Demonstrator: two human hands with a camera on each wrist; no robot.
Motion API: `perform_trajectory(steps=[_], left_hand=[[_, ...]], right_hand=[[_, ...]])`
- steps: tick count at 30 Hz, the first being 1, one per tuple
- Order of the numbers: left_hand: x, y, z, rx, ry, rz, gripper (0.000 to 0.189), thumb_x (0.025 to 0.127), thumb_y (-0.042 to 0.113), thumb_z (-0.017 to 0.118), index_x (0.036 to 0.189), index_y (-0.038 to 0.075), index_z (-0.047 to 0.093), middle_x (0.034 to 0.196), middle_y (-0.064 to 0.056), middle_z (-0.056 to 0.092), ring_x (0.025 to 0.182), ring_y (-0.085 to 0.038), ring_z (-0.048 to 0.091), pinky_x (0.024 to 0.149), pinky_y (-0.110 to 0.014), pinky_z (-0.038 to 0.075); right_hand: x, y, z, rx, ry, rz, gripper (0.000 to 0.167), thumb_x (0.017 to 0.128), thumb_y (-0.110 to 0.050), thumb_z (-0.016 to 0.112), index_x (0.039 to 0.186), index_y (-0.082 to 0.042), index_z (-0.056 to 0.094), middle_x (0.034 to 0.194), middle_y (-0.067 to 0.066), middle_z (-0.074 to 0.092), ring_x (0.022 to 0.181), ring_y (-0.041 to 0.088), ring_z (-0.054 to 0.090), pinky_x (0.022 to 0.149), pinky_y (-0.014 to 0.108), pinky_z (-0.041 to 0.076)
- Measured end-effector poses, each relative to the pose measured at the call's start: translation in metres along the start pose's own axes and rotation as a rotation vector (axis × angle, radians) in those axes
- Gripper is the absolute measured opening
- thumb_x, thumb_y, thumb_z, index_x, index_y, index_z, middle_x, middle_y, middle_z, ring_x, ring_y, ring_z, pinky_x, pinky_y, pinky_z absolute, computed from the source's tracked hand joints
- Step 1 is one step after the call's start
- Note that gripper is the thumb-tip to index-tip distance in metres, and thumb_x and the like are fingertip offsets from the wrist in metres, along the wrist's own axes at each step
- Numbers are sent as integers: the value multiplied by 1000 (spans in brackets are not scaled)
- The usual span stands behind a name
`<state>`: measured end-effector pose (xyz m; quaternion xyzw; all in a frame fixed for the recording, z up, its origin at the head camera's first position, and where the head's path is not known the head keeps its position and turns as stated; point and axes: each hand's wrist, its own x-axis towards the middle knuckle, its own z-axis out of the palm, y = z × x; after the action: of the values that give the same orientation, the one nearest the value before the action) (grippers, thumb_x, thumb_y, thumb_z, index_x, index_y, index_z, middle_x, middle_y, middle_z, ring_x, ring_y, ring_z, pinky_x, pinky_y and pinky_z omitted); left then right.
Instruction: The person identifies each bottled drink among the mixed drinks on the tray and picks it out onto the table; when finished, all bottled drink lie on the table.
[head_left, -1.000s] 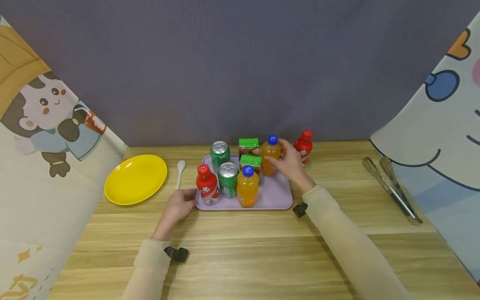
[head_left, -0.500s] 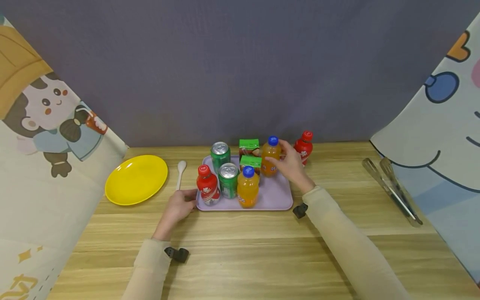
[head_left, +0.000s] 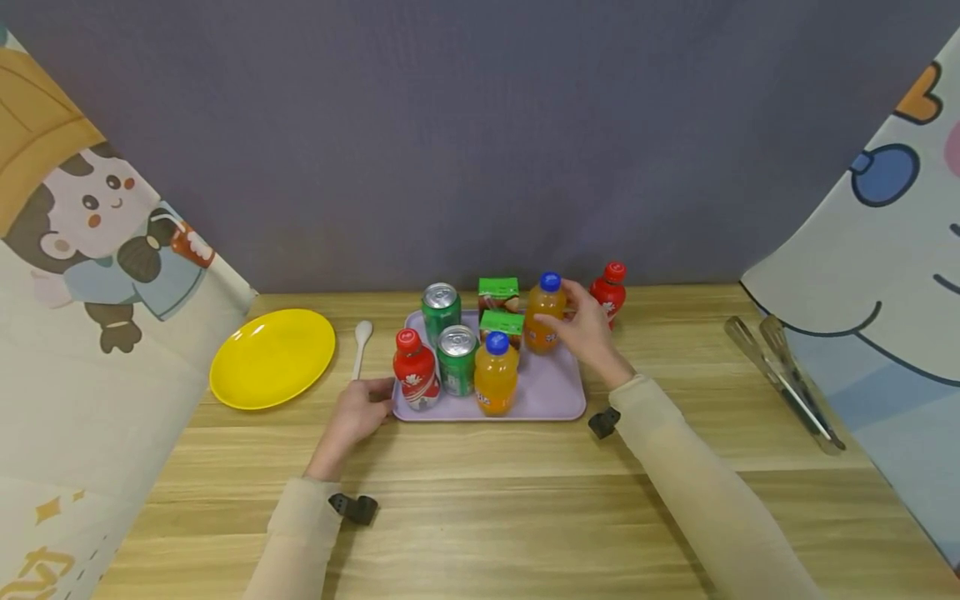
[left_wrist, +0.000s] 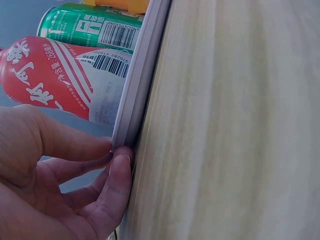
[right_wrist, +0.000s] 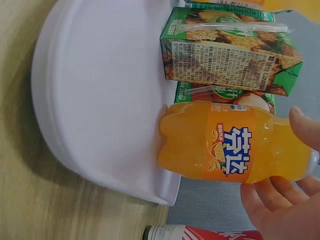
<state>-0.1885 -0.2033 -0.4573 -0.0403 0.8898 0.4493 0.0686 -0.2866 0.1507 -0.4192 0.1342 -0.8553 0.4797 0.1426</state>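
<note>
My left hand (head_left: 363, 410) pinches the front left corner of a lilac tray (head_left: 551, 392) between thumb and fingers, as the left wrist view shows. Beside it on the tray stands a red bottle (head_left: 416, 371). My right hand (head_left: 588, 329) holds an orange soda bottle (head_left: 542, 321) with a blue cap near its neck. That bottle (right_wrist: 215, 142) stands upright at the tray's back right, close to two juice cartons (right_wrist: 225, 55) with green tops. Two green cans (head_left: 456, 362) and a second orange soda bottle (head_left: 496, 379) share the tray.
Another red bottle (head_left: 609, 292) stands on the table behind my right hand, off the tray. A yellow plate (head_left: 272, 360) and a white spoon (head_left: 362, 335) lie at left. Metal tongs (head_left: 783, 379) lie at far right. A grey wall (head_left: 480, 142) rises behind the table.
My right hand and the orange soda bottle in it have shifted slightly to the right. The left hand has kept its place on the tray corner.
</note>
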Motion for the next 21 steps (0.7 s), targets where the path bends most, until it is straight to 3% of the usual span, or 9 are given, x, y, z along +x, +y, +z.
perform_trajectory(steps=[8, 21], left_hand=[[1, 0, 1, -3, 2, -3, 41, 85, -1, 61, 126, -6, 58, 110, -20, 63, 74, -21, 56, 59, -30, 49], [1, 0, 0, 7, -4, -1, 42, 85, -1, 59, 127, -7, 57, 115, -21, 62, 80, -24, 56, 61, -30, 49]], right_hand=[[-2, 2, -4, 37, 1, -15, 62, 79, -15, 79, 132, 0, 50, 123, 18, 58, 108, 32, 56, 87, 50, 47], [-10, -9, -15, 47, -1, 2, 63, 79, -17, 79, 133, -2, 50, 124, 15, 58, 108, 30, 57, 88, 44, 47]])
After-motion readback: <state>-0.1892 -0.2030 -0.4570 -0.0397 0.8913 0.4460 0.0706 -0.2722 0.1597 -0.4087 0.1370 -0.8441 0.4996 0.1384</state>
